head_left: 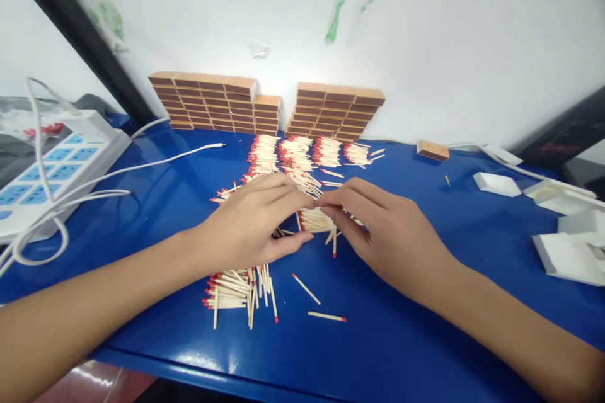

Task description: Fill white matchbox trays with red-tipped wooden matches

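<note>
A small white matchbox tray filled with red-tipped matches lies on the blue table between my two hands. My left hand curves around its left end, thumb at the near edge and fingers at the far edge. At the right end, my right hand has thumb and index finger closed on the tray; its other fingers are mostly hidden. A match pile lies partly under my left hand. Near the tray are loose matches, some poking out below my right fingertips.
Stacked matchboxes and a second stack stand against the white wall, with match heaps before them. A single matchbox and white empty trays are at right. A power strip and white cables occupy the left.
</note>
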A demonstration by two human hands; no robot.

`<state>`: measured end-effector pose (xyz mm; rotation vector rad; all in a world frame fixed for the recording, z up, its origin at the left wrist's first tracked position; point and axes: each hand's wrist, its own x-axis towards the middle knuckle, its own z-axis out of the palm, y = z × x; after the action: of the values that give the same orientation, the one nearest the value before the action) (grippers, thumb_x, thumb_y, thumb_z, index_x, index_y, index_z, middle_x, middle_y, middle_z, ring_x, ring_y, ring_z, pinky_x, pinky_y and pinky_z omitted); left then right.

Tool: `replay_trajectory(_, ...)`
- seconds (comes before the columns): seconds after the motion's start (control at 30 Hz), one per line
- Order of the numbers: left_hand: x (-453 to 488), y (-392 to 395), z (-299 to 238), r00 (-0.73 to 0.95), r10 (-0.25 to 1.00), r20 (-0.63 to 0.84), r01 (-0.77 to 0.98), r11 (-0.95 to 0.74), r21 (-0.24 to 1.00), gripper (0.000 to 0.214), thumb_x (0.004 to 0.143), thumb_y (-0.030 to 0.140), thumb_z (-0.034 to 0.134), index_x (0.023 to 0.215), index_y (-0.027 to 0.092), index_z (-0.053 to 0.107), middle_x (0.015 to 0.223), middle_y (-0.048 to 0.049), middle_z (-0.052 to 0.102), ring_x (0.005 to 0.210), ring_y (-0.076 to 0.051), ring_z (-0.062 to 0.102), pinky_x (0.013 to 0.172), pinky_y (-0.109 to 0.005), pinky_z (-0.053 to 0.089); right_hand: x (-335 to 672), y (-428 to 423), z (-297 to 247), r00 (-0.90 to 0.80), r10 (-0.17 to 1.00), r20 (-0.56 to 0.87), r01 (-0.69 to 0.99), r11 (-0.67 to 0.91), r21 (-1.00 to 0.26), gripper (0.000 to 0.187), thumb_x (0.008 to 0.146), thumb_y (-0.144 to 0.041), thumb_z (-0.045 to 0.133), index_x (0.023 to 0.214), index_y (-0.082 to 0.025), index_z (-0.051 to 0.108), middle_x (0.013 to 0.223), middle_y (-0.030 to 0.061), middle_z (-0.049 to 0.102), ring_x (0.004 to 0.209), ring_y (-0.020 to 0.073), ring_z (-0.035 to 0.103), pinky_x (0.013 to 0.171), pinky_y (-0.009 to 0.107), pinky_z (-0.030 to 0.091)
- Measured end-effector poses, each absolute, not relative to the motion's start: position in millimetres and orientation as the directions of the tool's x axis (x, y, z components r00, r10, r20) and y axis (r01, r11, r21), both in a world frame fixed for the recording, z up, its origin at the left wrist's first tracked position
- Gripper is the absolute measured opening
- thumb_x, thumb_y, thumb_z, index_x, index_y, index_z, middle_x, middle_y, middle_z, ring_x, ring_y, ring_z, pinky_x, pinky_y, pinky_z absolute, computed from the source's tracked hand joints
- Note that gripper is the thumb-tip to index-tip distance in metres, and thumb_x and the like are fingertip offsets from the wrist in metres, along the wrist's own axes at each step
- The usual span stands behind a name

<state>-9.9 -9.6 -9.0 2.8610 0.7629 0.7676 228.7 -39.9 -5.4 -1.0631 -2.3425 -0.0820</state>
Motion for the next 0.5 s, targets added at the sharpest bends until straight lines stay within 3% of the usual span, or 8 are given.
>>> replay_trajectory(0.13,-10.4,-9.7,-8.9,0.738,0.517,0.434,0.456,-0.856,0.244,0.034,0.097,0.037,0.067,0.123,0.017,0.06,0.115,-0.0063,0.069,0.111,-0.02,0.064,0.098,-0.036,0.054,224.5,-41.2,0.3,-0.288,0.831,0.476,0.715,0.517,-0.47,0.01,0.098,-0.029,0.066,0.098,-0.022,0.073,0.077,-0.0015,0.072,0.059,0.009,0.057,0.056,0.024,0.044)
replay_trajectory(0.27,-11.5,-8.7,-8.7,0.687,0.581,0.436,0.504,-0.814,0.29,0.047,0.093,0.037,0.073,0.133,0.02,0.055,0.116,-0.0031,0.071,0.112,-0.018,0.065,0.099,-0.034,0.053,222.2,-38.3,1.8,-0.093,0.927,0.363,0.537,0.353,-0.766,0.018,0.092,-0.038,0.074,0.087,-0.02,0.075,0.072,-0.0005,0.072,0.057,0.0097,0.058,0.05,0.022,0.043)
replay_trajectory(0.37,-11.3,-7.9,-9.0,0.66,0.588,0.467,0.519,-0.807,0.283,0.055,0.091,0.037,0.077,0.137,0.02,0.051,0.119,-0.0035,0.072,0.115,-0.018,0.066,0.103,-0.034,0.052,224.0,-34.4,-0.7,-0.106,0.952,0.288,0.439,0.304,-0.845,0.023,0.09,-0.042,0.075,0.088,-0.019,0.076,0.073,0.0008,0.074,0.061,0.0107,0.062,0.053,0.022,0.046)
replay_trajectory(0.5,-10.1,-6.5,-9.4,0.65,0.589,0.48,0.524,-0.805,0.278,0.058,0.091,0.039,0.077,0.139,0.021,0.049,0.119,-0.0046,0.073,0.114,-0.019,0.068,0.099,-0.035,0.054,227.1,-31.5,-4.1,-0.143,0.958,0.25,0.476,0.288,-0.831,0.02,0.092,-0.039,0.073,0.094,-0.02,0.077,0.082,0.0012,0.077,0.066,0.0116,0.065,0.058,0.023,0.048)
